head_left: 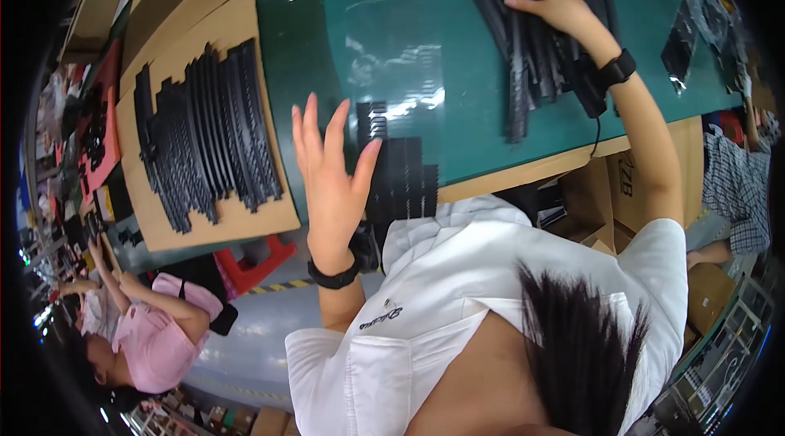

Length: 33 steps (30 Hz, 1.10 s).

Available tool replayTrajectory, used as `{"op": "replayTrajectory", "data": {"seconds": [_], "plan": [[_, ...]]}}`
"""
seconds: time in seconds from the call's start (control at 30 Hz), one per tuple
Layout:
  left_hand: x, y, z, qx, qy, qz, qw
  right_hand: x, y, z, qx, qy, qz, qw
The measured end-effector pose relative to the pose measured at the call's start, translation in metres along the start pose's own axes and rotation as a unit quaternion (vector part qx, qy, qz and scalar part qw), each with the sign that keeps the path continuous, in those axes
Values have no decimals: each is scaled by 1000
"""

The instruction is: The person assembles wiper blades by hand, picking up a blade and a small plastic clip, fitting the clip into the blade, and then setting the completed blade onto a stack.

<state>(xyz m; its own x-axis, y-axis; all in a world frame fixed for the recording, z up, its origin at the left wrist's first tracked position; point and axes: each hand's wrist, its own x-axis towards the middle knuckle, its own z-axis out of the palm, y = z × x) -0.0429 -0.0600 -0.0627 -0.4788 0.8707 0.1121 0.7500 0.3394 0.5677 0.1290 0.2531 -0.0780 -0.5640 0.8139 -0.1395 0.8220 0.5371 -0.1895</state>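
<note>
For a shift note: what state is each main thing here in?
Left hand, open, fingers spread
Right hand, at heaped black strips, grip unclear
Heaped black strips, overlapping
Middle black strips, side by side, ends staggered
Left black strips, side by side, ends uneven
Cardboard, lying flat
Clear plastic sheet, spread out

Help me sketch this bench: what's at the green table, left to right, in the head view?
Row of thin black strips on brown cardboard, the person's bare left hand, flat black pieces, loose pile of long black strips beneath the right hand, clear plastic packaging.

White glare on clear plastic [396, 35]
</note>
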Motion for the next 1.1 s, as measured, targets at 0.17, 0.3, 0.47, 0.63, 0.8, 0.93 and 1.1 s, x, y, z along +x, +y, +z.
{"op": "replayTrajectory", "data": {"seconds": [0.17,0.3,0.47,0.63,0.8,0.93,1.1], "plan": [[10,-15,-12,50,31,42,997,26,32,32,185,-35,-2,982],[20,-30,-27,73,15,83,994,10,16,16,381,-94,-7,920],[36,-38,-24,75,-87,193,974,1,22,16,394,54,12,917],[62,-43,-5,71,-152,286,943,0,30,3,103,-20,-9,994],[72,-46,15,89,-151,266,948,-23,7,-8,365,53,-34,929],[65,-44,22,75,-107,263,956,-74,-17,-35,567,129,-20,813],[60,-42,22,62,-92,254,961,-120,-35,-11,692,98,-51,713]]}}
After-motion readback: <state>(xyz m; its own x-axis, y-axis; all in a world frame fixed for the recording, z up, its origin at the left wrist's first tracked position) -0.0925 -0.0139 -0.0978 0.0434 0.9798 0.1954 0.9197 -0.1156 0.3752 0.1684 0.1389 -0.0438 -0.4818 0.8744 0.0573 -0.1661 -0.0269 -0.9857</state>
